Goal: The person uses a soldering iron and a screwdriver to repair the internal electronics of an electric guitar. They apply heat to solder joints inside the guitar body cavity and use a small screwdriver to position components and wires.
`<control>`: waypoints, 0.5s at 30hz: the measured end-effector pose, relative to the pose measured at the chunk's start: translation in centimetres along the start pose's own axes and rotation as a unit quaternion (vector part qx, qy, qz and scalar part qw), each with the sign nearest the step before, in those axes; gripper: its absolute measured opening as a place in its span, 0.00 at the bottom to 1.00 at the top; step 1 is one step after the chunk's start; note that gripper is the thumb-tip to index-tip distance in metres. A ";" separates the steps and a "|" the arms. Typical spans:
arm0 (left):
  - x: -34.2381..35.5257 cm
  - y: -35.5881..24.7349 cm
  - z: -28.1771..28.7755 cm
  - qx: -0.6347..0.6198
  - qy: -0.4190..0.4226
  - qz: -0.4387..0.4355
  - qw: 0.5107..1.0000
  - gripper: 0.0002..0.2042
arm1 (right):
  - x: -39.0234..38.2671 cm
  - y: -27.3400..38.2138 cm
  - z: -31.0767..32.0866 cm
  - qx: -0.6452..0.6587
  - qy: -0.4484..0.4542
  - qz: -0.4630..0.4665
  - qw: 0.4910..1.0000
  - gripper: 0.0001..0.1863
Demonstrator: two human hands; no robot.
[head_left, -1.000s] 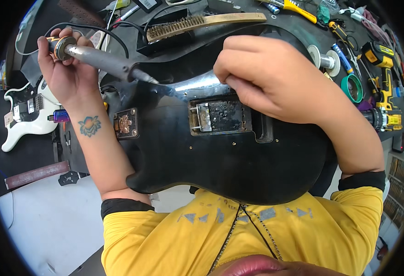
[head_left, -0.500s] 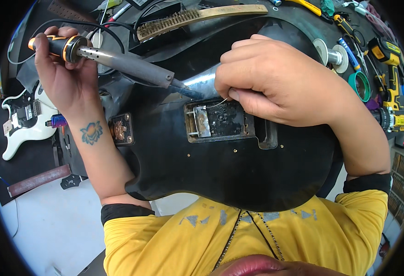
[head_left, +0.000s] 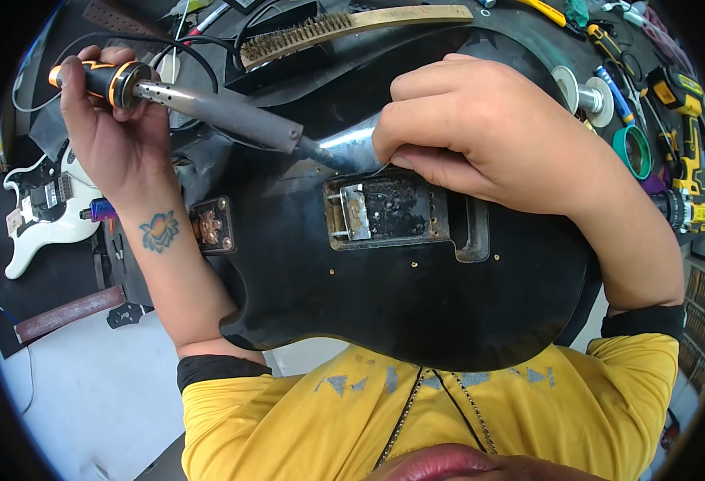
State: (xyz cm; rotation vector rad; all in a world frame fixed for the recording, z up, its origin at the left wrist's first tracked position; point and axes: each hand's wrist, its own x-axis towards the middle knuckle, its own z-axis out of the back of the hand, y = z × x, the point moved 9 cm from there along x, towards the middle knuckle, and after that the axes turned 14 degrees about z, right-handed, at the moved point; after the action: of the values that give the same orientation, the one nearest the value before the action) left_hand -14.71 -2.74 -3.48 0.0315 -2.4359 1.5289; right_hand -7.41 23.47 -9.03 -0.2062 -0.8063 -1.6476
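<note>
A black electric guitar body [head_left: 384, 309] lies in front of me with its rectangular cavity [head_left: 405, 220] facing up. Inside it, a silvery metal block [head_left: 356, 212] stands at the left end. My left hand [head_left: 124, 152] is closed around the black-and-orange handle of a soldering iron [head_left: 232, 116], whose dark tip points down to the cavity's far edge. My right hand [head_left: 481, 132] is closed in a pinch on a thin wire [head_left: 384, 168], just right of the iron's tip. The exact contact between tip and wire is too small to make out.
A wire brush [head_left: 360, 24] lies beyond the body. At the right are a spool of wire [head_left: 589, 98], a green tape roll [head_left: 632, 152] and a yellow-black power tool [head_left: 693, 168]. A small white guitar-shaped object [head_left: 44, 208] sits at the left. The iron's cable [head_left: 200, 64] loops at the upper left.
My right hand has shifted slightly up and left toward the iron's tip, and less wire shows. The guitar body has slid slightly right in view. My left hand hardly moves.
</note>
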 end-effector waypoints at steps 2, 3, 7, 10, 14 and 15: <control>-0.2 0.1 -0.4 0.013 0.000 0.000 1.000 0.13 | 0.0 -0.1 -0.1 -0.001 -0.001 -0.001 1.000 0.07; -0.4 0.1 -0.8 0.053 -0.018 -0.010 0.998 0.13 | 0.0 -0.1 -0.1 -0.001 -0.001 -0.003 1.000 0.07; -0.7 0.1 -1.7 0.104 -0.034 -0.030 0.994 0.13 | 0.0 -0.2 -0.2 0.057 -0.014 -0.016 0.998 0.06; -0.7 0.2 -1.8 0.107 -0.029 -0.029 0.993 0.13 | -0.1 -0.1 -0.5 0.049 -0.002 -0.024 0.999 0.06; -0.7 0.3 -2.0 0.123 -0.017 -0.021 0.992 0.14 | -0.2 -0.3 -0.8 0.034 0.013 -0.030 0.999 0.05; -0.8 0.2 -2.2 0.135 -0.002 -0.016 0.991 0.15 | -0.2 -0.3 -0.8 0.034 0.013 -0.031 0.999 0.05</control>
State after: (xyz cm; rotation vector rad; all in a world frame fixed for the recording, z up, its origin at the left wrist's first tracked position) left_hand -13.52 -0.82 -2.98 0.1254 -2.2030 1.8330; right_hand -7.39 23.17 -9.84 -0.1128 -0.8559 -1.6738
